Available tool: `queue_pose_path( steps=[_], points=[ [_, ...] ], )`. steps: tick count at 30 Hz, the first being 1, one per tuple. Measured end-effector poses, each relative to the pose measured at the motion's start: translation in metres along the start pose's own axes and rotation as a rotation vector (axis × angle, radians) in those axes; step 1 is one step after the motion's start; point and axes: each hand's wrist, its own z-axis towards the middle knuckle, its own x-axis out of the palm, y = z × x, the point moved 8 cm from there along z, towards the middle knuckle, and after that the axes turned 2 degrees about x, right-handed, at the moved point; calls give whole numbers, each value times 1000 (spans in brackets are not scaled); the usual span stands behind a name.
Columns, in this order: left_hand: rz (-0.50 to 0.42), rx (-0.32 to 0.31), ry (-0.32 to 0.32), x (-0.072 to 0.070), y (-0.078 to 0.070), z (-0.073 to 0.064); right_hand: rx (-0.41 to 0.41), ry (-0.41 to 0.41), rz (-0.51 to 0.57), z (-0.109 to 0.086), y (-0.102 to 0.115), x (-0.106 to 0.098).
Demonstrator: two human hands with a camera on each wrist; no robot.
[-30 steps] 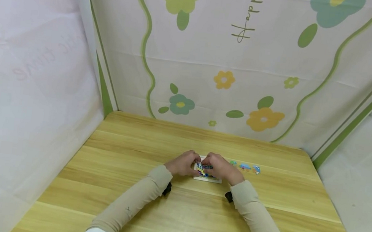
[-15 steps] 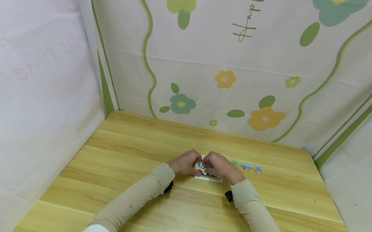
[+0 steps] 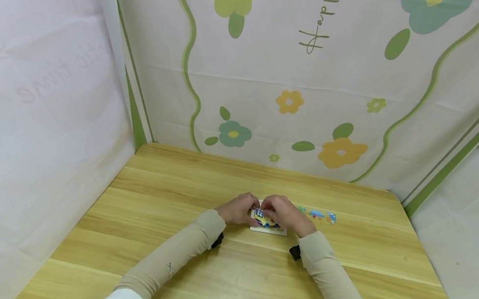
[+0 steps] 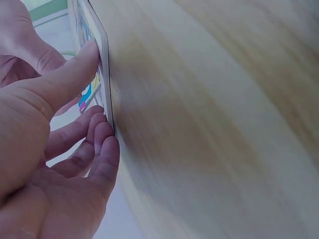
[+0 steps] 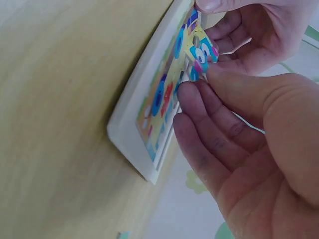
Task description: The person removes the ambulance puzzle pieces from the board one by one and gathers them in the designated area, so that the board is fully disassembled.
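Observation:
A jigsaw puzzle board (image 3: pixel 268 230) with a white frame lies on the wooden table, bright cartoon pieces set inside it. At its left side my left hand (image 3: pixel 236 209) holds the frame; in the left wrist view the thumb lies on the frame (image 4: pixel 105 69) and the fingertips meet its edge. My right hand (image 3: pixel 286 214) reaches over from the right. Between thumb and fingers it pinches a puzzle piece (image 5: pixel 201 52) with cartoon eyes, tilted up over the board in the right wrist view. Fingers of both hands hide part of the picture.
Several loose puzzle pieces (image 3: pixel 316 214) lie in a row on the table (image 3: pixel 201 174), right of the board. Behind the table hangs a flower-print cloth (image 3: pixel 248 71), with pale cloth walls on both sides.
The right hand has shifted slightly up and away from the board's lower part, so more of the yellow and blue picture shows. The left hand stays almost in place.

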Motion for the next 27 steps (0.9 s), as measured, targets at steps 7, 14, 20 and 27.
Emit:
queue_pose_path(
  steps=[7,14,20,27],
  points=[
    [15,-3,8,0,-3,-1,36,2,68,1,-6,3],
    [9,-19,15,0,-3,-1,54,31,115,3,-12,5],
    [8,-34,13,0,-2,0,63,38,109,6,-18,5],
    [12,-42,23,-1,-2,-2,61,49,149,4,-18,1]
  ],
)
